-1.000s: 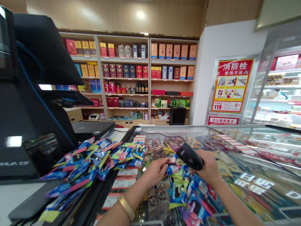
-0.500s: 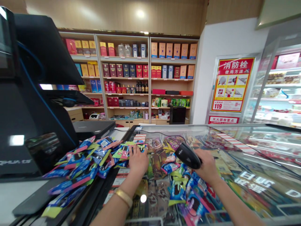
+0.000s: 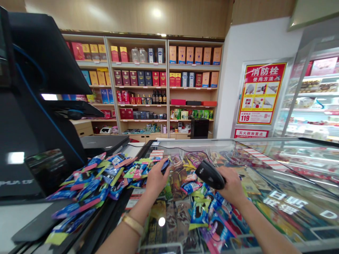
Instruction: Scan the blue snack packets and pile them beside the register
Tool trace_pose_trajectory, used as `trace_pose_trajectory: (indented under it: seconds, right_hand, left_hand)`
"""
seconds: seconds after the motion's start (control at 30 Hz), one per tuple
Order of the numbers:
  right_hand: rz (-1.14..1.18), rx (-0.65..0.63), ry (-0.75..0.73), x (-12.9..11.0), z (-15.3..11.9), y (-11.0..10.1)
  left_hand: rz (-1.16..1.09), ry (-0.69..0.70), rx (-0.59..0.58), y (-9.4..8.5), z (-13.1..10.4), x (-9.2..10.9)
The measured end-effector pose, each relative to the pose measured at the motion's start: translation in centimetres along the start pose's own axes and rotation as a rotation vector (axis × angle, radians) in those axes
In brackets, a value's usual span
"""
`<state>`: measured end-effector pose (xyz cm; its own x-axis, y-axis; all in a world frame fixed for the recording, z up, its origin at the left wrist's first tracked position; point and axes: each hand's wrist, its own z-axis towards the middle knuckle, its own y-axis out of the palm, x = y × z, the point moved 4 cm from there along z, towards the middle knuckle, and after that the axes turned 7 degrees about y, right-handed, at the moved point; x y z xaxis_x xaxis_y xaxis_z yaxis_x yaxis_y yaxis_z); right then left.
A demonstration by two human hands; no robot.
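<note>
Black plastic handheld scanner [image 3: 210,175] clasped in right hand [image 3: 231,185]; glossy blue-green packets [image 3: 200,212] heaped below. Left hand [image 3: 158,176] at dark-blue wrapper [image 3: 165,165], hold unclear; crinkled blue-pink packet pile [image 3: 92,185] alongside.

The single view looks from the person's head, forward and slightly down, close above the glass worktop [image 3: 225,143] and both hands [image 3: 156,176], facing the wall shelves [image 3: 141,86] well beyond, with the monitor [image 3: 50,53] near at its left edge.

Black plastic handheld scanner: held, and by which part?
The right hand grips the black plastic handheld scanner at its picture-right end; the opposite end is free.
</note>
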<state>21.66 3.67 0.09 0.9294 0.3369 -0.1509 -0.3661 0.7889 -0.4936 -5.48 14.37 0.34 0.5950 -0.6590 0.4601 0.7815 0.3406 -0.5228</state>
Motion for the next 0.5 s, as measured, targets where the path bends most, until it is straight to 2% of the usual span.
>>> trace_pose_trajectory:
  seconds: [0.1,0.2,0.4,0.5]
  right_hand:
    - [0.005,-0.028,-0.004,-0.1,0.0,0.1]
    - [0.016,-0.061,-0.009,-0.3,-0.1,0.3]
    - [0.037,-0.174,-0.003,-0.7,-0.1,0.8]
    - [0.052,-0.187,-0.006,-0.9,0.0,0.8]
  left_hand:
    - [-0.327,-0.121,0.071,0.5,0.0,-0.2]
    - [-0.487,-0.175,0.081,0.9,-0.2,0.3]
    - [-0.494,-0.064,-0.024,1.5,-0.5,1.7]
    - [-0.454,-0.024,-0.042,1.7,-0.7,2.0]
